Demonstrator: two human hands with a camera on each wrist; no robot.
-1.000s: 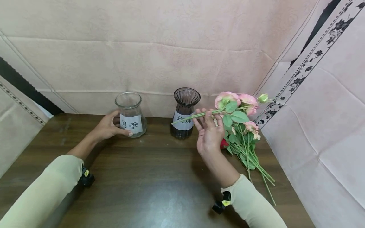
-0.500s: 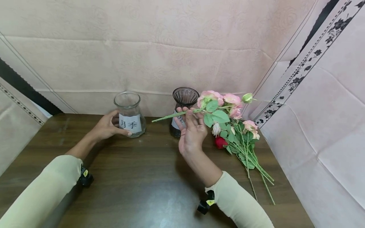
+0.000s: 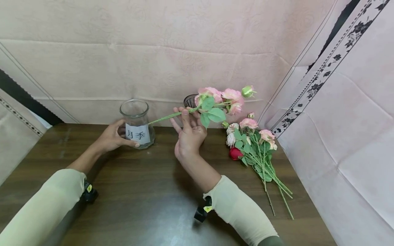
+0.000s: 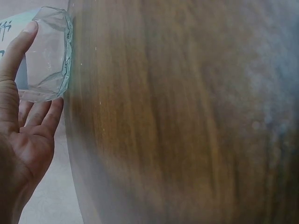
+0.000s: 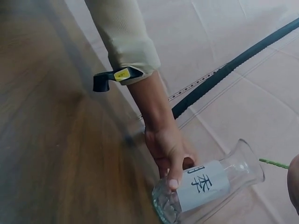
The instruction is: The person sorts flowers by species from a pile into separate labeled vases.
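My left hand (image 3: 115,138) grips the lower body of a clear glass vase (image 3: 135,112) that stands on the table with a white label carrying dark characters. In the left wrist view the thumb (image 4: 17,51) lies along the label, with the other fingers round the far side. My right hand (image 3: 191,136) pinches the green stem of a pink rose spray (image 3: 220,100) with leaves and a pale bud. The spray is held nearly level, blooms to the right. Its stem end (image 5: 273,163) is close to the vase's mouth in the right wrist view.
A dark ribbed glass vase (image 3: 189,100) stands behind my right hand, mostly hidden. At the right of the wooden table (image 3: 138,205) lies a bunch of flowers (image 3: 250,145), pink, white and red, stems toward the front. Patterned pale cloth (image 3: 154,61) hangs behind the table.
My right hand has moved left with the rose spray, from the bunch past the dark vase toward the clear vase. My left hand keeps its hold on the clear vase.
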